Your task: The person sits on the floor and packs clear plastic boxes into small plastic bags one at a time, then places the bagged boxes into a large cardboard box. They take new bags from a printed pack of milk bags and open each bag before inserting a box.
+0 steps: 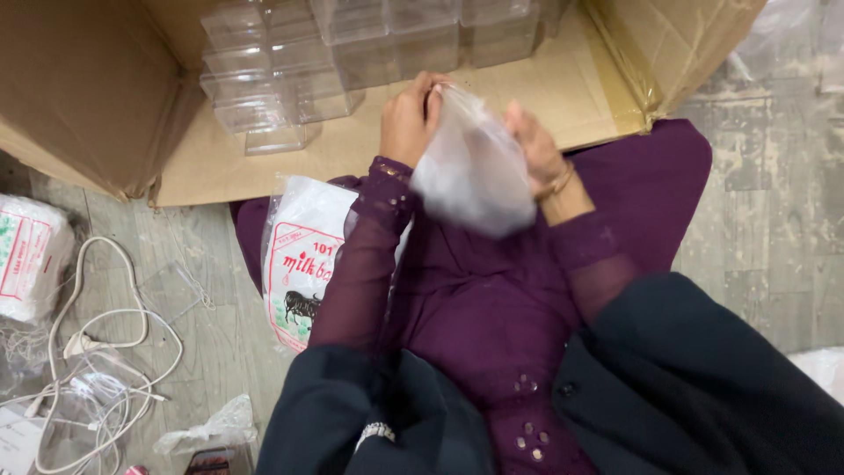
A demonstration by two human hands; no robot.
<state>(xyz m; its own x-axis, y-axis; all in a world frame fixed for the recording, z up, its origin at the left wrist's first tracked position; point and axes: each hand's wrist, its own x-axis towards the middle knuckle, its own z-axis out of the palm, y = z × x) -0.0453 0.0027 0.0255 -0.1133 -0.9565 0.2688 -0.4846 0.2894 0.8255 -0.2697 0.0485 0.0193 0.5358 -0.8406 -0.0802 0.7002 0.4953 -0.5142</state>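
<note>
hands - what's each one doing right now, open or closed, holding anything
Left hand: closed, gripping the top edge of the clear plastic bag.
Right hand: closed on the same bag's other side, partly hidden behind it.

You sit on a worn grey floor (765,220) in a makeshift packing space: an opened cardboard carton (545,97) of clear plastic boxes (290,70) lies ahead, printed bag packs (303,264) nearby, white cables (97,352) tangled left.

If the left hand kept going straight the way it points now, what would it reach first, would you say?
Most likely the stack of clear plastic boxes on the cardboard. The left hand points up-frame, gripping the small plastic bag; depth is unclear, so it may meet bare cardboard first.
</note>
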